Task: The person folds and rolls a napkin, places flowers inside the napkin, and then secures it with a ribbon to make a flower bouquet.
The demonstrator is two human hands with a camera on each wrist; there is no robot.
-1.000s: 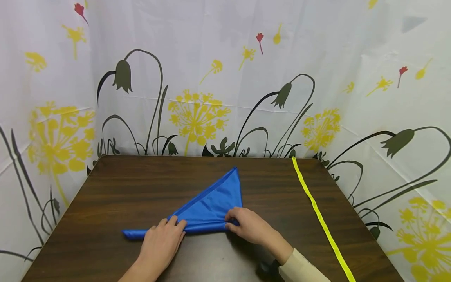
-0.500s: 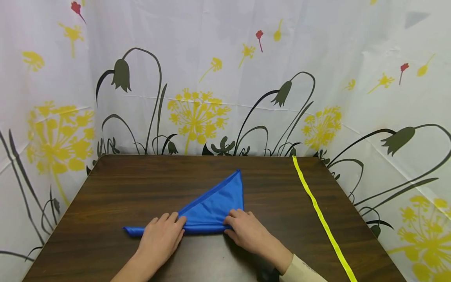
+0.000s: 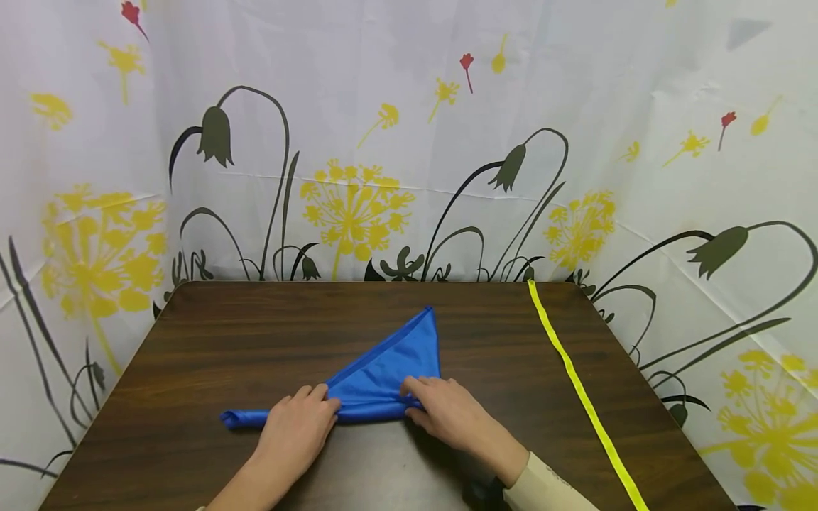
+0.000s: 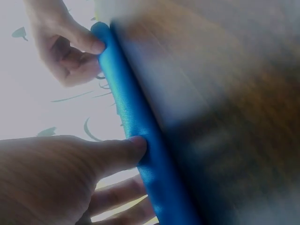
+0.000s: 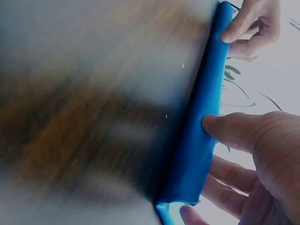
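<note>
A shiny blue cloth [image 3: 396, 362] lies mid-table, rolled into a tube along its near edge. Its flat remainder forms a triangle pointing away, with a hemmed slanted edge. My left hand [image 3: 297, 433] grips the tube near its middle, fingers over the top and thumb [image 4: 136, 147] on the near side. At the tube's right end, my right hand [image 3: 454, 415] holds it between thumb [image 5: 213, 124] and fingers. To the left of my left hand, the tube's open end [image 3: 233, 419] sticks out.
A narrow yellow strip [image 3: 584, 397] runs down the right side of the brown wood-grain table [image 3: 224, 341]. Behind the table hangs a white curtain [image 3: 396, 64] printed with flowers. A small dark object [image 3: 482, 493] sits by the right wrist.
The rolled part has taken in slightly more cloth, so less of the triangle's left side shows. My right fingers flattened over the roll, then bent again. Both hands stay close to where they were.
</note>
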